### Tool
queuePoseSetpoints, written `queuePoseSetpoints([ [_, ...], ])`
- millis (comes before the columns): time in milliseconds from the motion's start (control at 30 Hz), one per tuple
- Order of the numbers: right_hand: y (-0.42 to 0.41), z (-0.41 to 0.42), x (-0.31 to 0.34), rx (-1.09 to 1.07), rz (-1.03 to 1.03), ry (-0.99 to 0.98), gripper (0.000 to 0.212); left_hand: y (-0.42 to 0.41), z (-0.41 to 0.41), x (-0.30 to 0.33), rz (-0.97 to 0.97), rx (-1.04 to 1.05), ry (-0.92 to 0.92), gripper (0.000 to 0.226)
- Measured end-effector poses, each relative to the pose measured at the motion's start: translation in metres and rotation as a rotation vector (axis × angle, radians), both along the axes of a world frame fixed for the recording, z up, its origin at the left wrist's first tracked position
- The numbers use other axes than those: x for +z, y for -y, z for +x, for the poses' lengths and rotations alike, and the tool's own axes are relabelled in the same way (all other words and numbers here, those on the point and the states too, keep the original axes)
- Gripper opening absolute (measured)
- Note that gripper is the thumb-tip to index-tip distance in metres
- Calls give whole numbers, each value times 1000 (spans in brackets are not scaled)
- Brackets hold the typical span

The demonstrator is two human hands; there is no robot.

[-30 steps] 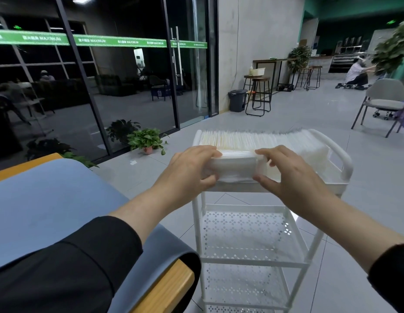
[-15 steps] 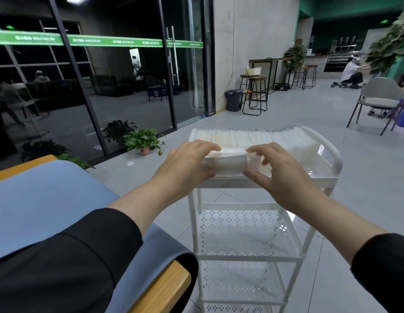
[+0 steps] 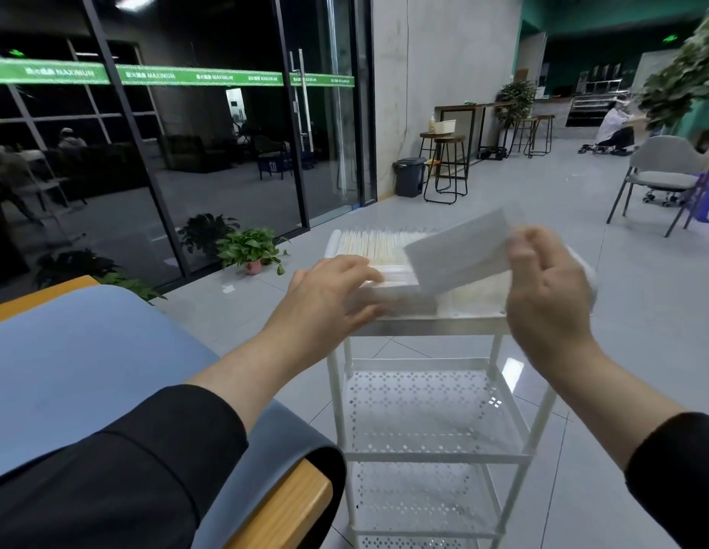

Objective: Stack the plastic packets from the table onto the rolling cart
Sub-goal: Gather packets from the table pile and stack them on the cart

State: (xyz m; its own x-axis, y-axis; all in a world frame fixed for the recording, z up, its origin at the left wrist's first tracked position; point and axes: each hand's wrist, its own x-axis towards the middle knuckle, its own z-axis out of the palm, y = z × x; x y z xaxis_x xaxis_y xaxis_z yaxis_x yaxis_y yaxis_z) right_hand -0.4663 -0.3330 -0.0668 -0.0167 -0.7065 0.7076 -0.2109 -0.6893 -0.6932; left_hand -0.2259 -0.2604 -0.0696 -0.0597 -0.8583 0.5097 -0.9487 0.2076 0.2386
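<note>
Packets stood on edge in a tight row along the top tray of the white rolling cart. From the head view, the right hand pinched one loose packet by its right end, tilted above the row. The left hand rested on the near stack, fingers straight and lightly spread. The packet looked light, thin and floppy, probably slick, so a hold at an end or along its long edges seemed best. The tray's raised rim and curved handle hemmed the right side; the table crowded the left; open floor lay beyond.
</note>
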Motion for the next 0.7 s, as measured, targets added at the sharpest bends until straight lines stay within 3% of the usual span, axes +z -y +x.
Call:
queuePoseSetpoints([
  [100, 4, -13, 1, 46, 125, 54, 35, 1, 2, -3, -46, 24, -6, 26],
  [267, 1, -15, -5, 225, 219, -249, 25, -1, 2, -9, -80, 34, -10, 28],
  [367, -2, -14, -7, 288, 209, -387, 31, -4, 1, -7, -68, 40, -10, 40],
  [533, -8, -16, -9, 302, 230, -647, 35, -4, -1, -5, 33, 53, 220, 47],
  [600, -10, -19, -9, 294, 215, -645, 36, -5, -3, -3, 21, 86, 265, 47],
  [700, -9, -28, -8, 239, 133, -440, 34, -6, -10, 1, -17, 62, 317, 50],
])
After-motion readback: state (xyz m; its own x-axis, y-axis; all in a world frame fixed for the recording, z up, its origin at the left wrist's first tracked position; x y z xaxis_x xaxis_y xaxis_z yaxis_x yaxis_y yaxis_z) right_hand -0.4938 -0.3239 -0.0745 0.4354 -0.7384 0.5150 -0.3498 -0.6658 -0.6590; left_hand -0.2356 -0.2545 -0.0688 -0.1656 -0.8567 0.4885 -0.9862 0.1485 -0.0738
